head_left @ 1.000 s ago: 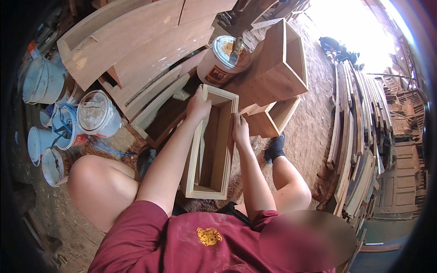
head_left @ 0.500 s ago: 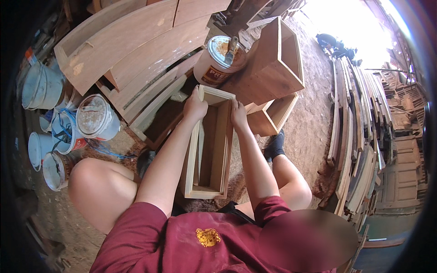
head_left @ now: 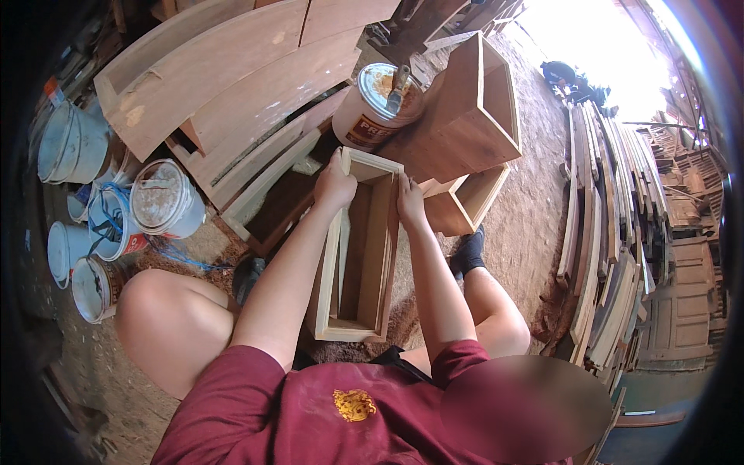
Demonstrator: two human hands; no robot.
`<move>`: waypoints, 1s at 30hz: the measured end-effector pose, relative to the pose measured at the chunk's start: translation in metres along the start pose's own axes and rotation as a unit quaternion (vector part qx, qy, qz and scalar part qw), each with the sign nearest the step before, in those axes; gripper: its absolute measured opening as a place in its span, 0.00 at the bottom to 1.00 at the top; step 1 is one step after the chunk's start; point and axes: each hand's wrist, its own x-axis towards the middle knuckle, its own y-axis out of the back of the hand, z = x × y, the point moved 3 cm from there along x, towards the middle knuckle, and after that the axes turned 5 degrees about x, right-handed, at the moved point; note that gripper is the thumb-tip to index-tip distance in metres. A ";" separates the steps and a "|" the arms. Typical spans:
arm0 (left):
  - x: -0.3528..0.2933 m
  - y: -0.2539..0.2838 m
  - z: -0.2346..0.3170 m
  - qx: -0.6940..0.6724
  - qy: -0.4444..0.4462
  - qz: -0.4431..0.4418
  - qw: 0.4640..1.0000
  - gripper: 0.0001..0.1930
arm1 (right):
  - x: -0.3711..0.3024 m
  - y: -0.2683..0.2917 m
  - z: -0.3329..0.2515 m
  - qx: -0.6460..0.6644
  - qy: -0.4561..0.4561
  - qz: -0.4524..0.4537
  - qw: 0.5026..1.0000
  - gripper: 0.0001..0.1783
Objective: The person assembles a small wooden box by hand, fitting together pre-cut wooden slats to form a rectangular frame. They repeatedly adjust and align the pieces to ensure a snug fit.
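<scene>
Between my knees is a long, narrow wooden drawer [head_left: 383, 263], its hollow side facing up. My left hand [head_left: 335, 186] is closed round the far end of its left wall. At the far right corner my right hand [head_left: 410, 203] grips the opposite wall, its fingertips on the outer side. Both forearms stretch forward along the drawer's two sides. Just beyond its far end stands a white bucket [head_left: 361, 116] with a putty knife [head_left: 397, 89] lying on its smeared lid.
Two wooden drawers [head_left: 465, 116] are stacked right of the bucket. A large wooden cabinet [head_left: 209, 85] lies at the far left. Several paint buckets [head_left: 167, 198] crowd the left, with blue string among them. Long planks [head_left: 593, 225] are piled along the right, beside panelled doors [head_left: 686, 294].
Almost nothing differs. The view has shifted very slightly, and both hands keep their hold on the drawer.
</scene>
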 end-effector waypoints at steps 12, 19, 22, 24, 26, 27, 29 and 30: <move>0.006 -0.006 -0.003 -0.015 -0.031 0.020 0.999 0.40 | 0.009 0.005 -0.021 -0.057 0.010 0.001 0.998 0.32; 0.000 -0.001 0.002 -0.018 -0.013 0.004 1.000 0.40 | -0.120 0.015 0.030 -0.005 -0.031 -0.028 0.999 0.27; -0.001 0.000 0.001 -0.017 -0.013 0.008 1.000 0.40 | -0.137 0.015 0.034 0.000 -0.047 -0.003 0.999 0.26; -0.001 0.002 0.002 -0.015 -0.015 0.007 1.000 0.41 | -0.126 0.012 0.024 -0.008 -0.030 -0.009 0.999 0.26; -0.002 0.000 0.003 -0.010 -0.013 0.005 1.000 0.41 | -0.097 0.011 0.012 -0.012 -0.024 -0.004 1.000 0.26; -0.002 0.000 0.004 -0.008 -0.011 0.005 1.000 0.41 | -0.082 0.012 0.005 -0.014 -0.021 0.000 1.000 0.26; 0.001 0.001 0.003 -0.016 -0.014 0.010 1.000 0.42 | -0.064 0.003 -0.025 -0.020 -0.016 -0.003 1.000 0.26; 0.001 -0.003 0.004 -0.029 -0.027 0.007 0.999 0.42 | -0.057 0.008 -0.036 -0.027 -0.013 0.007 1.000 0.27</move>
